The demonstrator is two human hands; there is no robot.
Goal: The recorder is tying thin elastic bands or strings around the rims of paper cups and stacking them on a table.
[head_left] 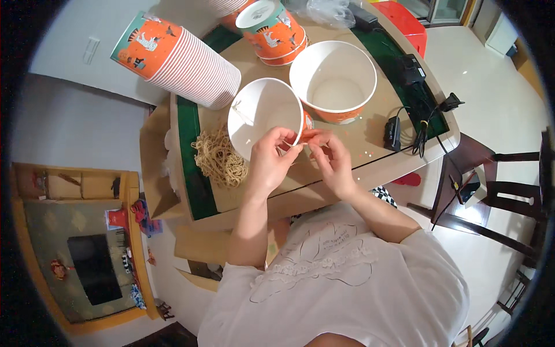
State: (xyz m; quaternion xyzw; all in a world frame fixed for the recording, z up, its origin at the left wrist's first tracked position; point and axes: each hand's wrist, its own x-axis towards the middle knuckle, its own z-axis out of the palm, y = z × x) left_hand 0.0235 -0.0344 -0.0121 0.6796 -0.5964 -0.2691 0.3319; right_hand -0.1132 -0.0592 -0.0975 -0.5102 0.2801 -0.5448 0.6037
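Observation:
A white-lined paper bucket point(260, 110) with an orange outside is tipped on the table, its mouth turned toward me. My left hand point(274, 155) is closed on its near rim, fingers bent over the edge. Right beside it, my right hand point(330, 157) pinches with thumb and forefinger at what looks like a thin cord end by the rim; the fingers partly hide it. A short piece of cord point(241, 112) shows against the bucket's inner left wall. Left of the bucket lies a tangled heap of tan cord point(218, 157).
A second open paper bucket point(334, 78) stands to the right. Behind are a long leaning stack of nested buckets point(179, 63) and upturned buckets point(272, 32). Black adapters point(393, 133) and cables lie along the table's right side. A red stool point(404, 26) stands beyond.

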